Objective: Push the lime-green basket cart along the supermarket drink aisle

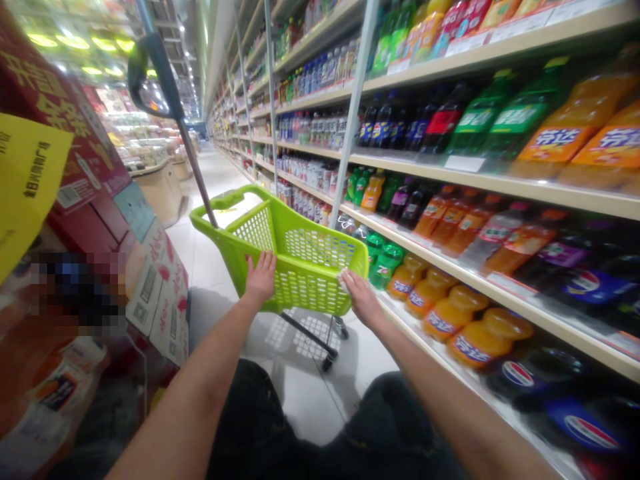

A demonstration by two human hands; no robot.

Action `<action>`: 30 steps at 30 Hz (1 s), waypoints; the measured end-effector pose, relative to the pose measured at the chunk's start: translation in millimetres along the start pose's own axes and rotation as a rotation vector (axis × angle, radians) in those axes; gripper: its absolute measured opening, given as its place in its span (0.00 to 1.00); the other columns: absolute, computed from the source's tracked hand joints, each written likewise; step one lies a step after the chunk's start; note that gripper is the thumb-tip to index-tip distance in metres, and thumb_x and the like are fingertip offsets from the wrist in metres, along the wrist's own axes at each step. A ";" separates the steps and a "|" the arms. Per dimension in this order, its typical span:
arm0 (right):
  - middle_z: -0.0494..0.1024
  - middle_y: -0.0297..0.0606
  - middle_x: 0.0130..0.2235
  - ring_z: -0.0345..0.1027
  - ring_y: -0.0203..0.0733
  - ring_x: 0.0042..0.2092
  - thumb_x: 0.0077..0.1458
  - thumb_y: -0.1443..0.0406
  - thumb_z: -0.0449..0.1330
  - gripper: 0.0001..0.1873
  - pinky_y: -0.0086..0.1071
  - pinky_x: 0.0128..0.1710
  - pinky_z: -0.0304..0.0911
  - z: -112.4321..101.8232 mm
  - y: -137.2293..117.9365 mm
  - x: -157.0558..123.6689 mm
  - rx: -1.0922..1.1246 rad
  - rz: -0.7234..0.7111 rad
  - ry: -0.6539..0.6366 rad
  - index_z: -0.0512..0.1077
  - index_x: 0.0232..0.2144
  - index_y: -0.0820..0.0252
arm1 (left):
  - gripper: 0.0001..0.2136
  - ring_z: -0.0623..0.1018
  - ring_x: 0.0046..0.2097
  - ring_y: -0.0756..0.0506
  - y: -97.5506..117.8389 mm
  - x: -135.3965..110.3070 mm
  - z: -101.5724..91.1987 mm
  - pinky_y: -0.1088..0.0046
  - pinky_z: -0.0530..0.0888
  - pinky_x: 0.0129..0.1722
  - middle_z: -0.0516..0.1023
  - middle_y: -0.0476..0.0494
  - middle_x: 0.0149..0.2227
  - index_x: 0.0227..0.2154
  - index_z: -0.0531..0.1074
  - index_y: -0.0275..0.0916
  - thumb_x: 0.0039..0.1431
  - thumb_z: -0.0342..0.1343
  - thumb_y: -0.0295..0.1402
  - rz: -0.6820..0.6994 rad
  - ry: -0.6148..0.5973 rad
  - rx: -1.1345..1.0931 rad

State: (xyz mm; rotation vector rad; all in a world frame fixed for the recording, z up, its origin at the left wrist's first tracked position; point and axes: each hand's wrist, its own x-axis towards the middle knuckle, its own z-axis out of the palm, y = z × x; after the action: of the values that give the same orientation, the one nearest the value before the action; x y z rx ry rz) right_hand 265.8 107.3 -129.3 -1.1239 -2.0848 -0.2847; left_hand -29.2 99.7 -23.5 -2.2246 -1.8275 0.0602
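A green plastic shopping cart (300, 283) with lattice walls stands in front of me on the aisle floor. My left hand (261, 275) lies against the near side of its basket, thumb apart from the fingers, holding nothing. At the basket's right end, my right hand (359, 293) closes on a small white cloth (344, 280), which looks like a wipe or tissue, and presses it to the rim. From the cart's left end a grey pole rises to a dark handle (163, 77). The basket's inside shows only in part.
Shelves of drink bottles (470, 347) run along the right, close to my right arm. Stacked cartons (155, 293) and a yellow sign (30, 180) stand close on the left. Pale floor tiles (320, 417) lie between my knees, and the aisle stretches on behind the cart.
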 end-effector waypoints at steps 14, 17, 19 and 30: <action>0.61 0.49 0.57 0.41 0.45 0.62 0.44 0.80 0.45 0.30 0.49 0.58 0.50 28.6 -42.5 57.2 0.013 0.038 0.068 0.63 0.51 0.67 | 0.32 0.47 0.63 0.39 36.9 5.7 -13.3 0.49 0.40 0.60 0.47 0.39 0.63 0.60 0.47 0.33 0.49 0.45 0.29 0.087 0.072 -0.026; 0.62 0.50 0.56 0.42 0.45 0.62 0.45 0.80 0.45 0.29 0.47 0.58 0.51 30.6 -46.4 66.9 0.009 0.030 0.048 0.64 0.51 0.68 | 0.31 0.44 0.64 0.39 16.6 10.5 -21.5 0.49 0.39 0.60 0.46 0.36 0.64 0.60 0.46 0.29 0.50 0.43 0.28 -0.025 0.128 0.002; 0.62 0.49 0.56 0.43 0.45 0.62 0.45 0.80 0.45 0.29 0.48 0.57 0.51 27.1 -37.2 61.7 -0.003 0.061 0.060 0.63 0.51 0.68 | 0.30 0.43 0.64 0.40 2.5 11.9 -23.8 0.49 0.39 0.59 0.46 0.36 0.63 0.60 0.47 0.29 0.51 0.41 0.27 -0.072 0.130 0.028; 0.58 0.49 0.59 0.39 0.45 0.63 0.42 0.81 0.45 0.32 0.46 0.60 0.46 31.9 -63.7 84.2 0.069 0.125 0.061 0.62 0.52 0.69 | 0.30 0.43 0.64 0.41 15.2 8.3 -20.5 0.49 0.39 0.60 0.46 0.38 0.64 0.60 0.47 0.30 0.51 0.41 0.27 0.020 0.165 0.034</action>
State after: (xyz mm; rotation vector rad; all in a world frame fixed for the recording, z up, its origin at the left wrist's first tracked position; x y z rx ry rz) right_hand 170.2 138.6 -83.9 -1.1835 -1.9477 -0.1826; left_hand -8.9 101.5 -6.1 -2.1555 -1.7047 -0.0859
